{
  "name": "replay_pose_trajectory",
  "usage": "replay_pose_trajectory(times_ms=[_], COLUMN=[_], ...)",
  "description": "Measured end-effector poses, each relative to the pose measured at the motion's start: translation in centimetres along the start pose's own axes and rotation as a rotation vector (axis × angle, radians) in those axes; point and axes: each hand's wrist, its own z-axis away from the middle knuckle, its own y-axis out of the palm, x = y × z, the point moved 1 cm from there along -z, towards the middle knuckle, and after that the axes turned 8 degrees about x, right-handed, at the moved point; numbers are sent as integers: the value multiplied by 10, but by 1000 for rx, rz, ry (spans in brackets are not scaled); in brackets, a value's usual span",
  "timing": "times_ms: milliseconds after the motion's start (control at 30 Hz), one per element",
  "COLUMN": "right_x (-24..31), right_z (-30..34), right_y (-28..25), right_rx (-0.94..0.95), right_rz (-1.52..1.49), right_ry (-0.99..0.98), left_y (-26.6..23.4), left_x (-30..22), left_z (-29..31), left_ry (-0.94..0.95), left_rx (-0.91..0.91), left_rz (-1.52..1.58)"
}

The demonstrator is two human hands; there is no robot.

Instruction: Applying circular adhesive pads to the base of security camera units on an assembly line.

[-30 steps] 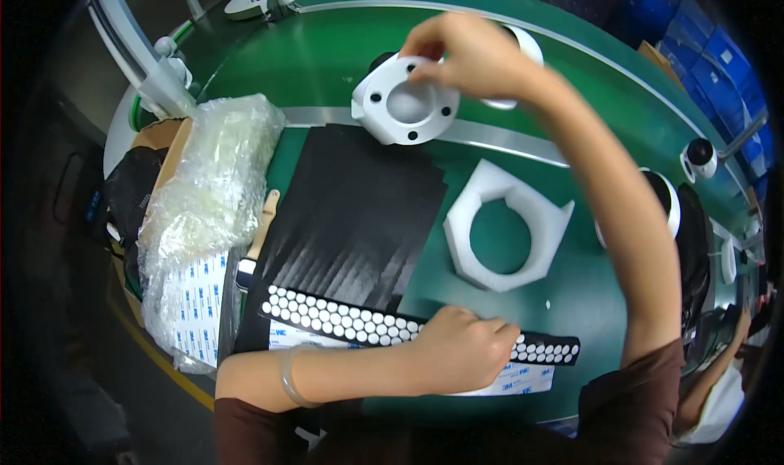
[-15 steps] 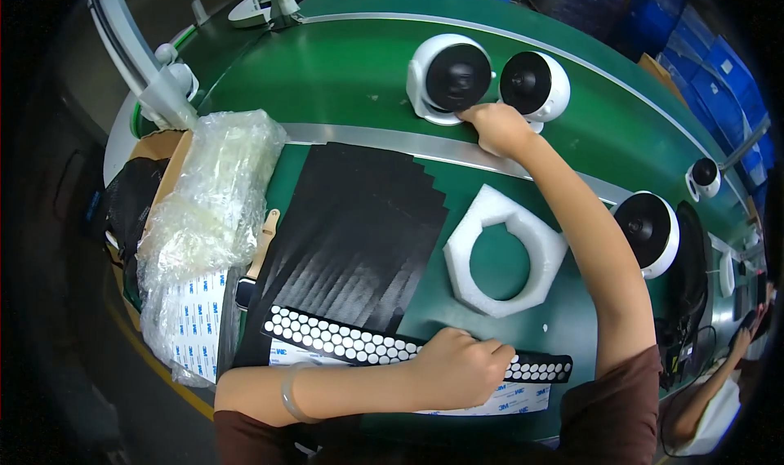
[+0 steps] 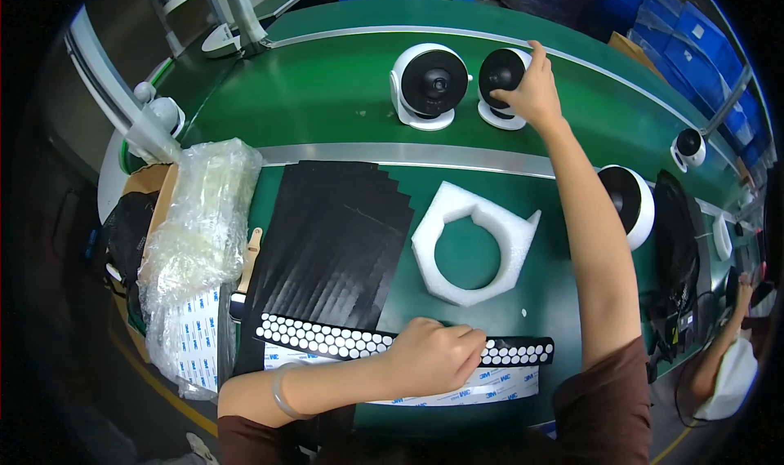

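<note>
Green bench [image 3: 327,97] — angular foam ring [image 3: 513,244], right hand [image 3: 535,92] at round camera [image 3: 498,69]

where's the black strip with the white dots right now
In the head view, the dotted strip runs across the lower middle, with the left hand on it and the white foam ring just beyond it.

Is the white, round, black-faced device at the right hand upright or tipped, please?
Upright: the device stands base down, black face above.
</note>
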Motion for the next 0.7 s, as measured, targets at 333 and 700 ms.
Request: replay_pose_trajectory(times_ms=[333, 700], right_x=[84, 129], right_z=[1, 60], right_y=[-128, -73], right_rx=[767, 1283], right_rz=[184, -3], right_ry=[260, 17], left_y=[-5, -6], left_x=[-3, 4], left_z=[-4, -4], left_ry=[-105, -16], left_rx=[20, -99], left_rz=[35, 149])
